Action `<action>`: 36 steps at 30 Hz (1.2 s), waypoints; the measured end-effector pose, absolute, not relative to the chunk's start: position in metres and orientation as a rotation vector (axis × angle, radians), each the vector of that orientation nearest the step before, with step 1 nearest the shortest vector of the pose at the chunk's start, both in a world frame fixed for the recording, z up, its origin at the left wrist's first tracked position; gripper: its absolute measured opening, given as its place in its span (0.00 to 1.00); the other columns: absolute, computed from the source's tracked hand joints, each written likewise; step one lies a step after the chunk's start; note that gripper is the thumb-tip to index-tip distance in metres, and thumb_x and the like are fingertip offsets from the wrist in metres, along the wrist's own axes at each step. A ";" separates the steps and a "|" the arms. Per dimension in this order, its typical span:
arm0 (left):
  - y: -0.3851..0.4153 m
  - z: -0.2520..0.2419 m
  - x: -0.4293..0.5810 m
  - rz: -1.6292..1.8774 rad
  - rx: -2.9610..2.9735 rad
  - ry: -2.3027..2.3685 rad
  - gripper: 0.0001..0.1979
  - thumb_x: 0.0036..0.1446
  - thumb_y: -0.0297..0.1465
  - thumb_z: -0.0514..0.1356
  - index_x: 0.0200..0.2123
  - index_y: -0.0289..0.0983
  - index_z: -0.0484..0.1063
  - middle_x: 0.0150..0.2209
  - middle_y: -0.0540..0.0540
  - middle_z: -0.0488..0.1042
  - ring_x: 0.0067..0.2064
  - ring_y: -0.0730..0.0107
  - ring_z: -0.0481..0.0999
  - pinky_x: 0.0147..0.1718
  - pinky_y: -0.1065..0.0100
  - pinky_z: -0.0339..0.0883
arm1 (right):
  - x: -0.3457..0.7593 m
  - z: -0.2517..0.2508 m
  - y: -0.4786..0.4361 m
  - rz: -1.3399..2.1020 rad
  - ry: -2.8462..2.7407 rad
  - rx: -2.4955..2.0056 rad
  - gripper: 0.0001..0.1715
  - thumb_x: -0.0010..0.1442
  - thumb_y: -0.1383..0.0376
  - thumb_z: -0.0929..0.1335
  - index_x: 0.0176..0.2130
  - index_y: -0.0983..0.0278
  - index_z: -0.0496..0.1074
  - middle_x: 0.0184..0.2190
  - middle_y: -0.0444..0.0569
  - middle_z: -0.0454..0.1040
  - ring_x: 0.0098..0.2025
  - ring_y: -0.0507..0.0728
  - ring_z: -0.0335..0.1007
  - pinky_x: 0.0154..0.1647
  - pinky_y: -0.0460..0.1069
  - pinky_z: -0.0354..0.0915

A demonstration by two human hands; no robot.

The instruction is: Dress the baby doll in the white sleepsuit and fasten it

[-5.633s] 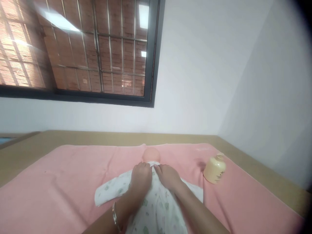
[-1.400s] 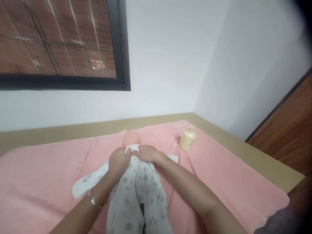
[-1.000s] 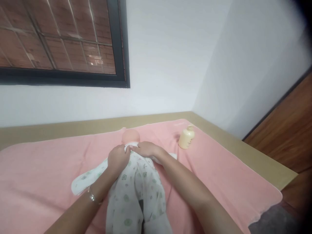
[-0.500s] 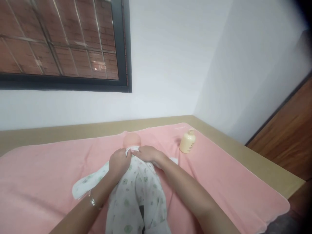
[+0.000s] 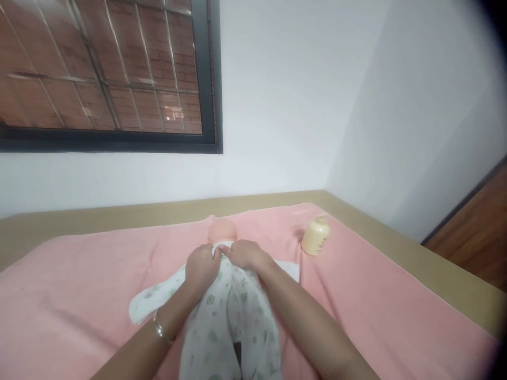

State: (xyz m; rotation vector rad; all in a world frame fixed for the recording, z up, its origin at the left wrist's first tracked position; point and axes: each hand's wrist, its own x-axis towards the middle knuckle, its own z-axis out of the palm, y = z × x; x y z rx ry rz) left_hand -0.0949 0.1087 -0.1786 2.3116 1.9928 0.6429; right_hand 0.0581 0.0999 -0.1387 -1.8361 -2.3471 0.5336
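Observation:
A doll lies on a pink blanket point(image 5: 368, 285), its smooth round head point(image 5: 222, 230) at the far end. It wears a white baby onesie point(image 5: 214, 316) with small green and pink prints. At the collar, my left hand point(image 5: 203, 266) is closed on the fabric, thumb on top. My right hand point(image 5: 246, 253) grips the other side of the neckline, and the two thumbs nearly meet. One sleeve point(image 5: 154, 300) stretches out flat to the left; the end of the other shows beyond my right forearm. Most fingertips are hidden under the cloth.
A pale yellow pump bottle point(image 5: 316, 236) stands on the blanket to the right of the doll's head. A tan surface edge point(image 5: 273, 197) runs along the white wall behind. A barred window point(image 5: 119, 68) is at upper left, and brown wood point(image 5: 475, 227) at far right.
The view has turned slightly left, so everything sits further right. My right hand has curled in closer at the collar, and more of the right sleeve shows. The doll and bottle stay in place.

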 end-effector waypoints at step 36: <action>0.097 -0.174 -0.094 0.577 2.549 1.979 0.24 0.64 0.37 0.40 0.29 0.34 0.71 0.30 0.41 0.74 0.34 0.60 0.72 0.34 0.63 0.58 | 0.051 -0.151 0.088 0.306 -2.187 -1.865 0.41 0.65 0.48 0.44 0.37 0.67 0.73 0.35 0.57 0.75 0.37 0.61 0.71 0.35 0.51 0.62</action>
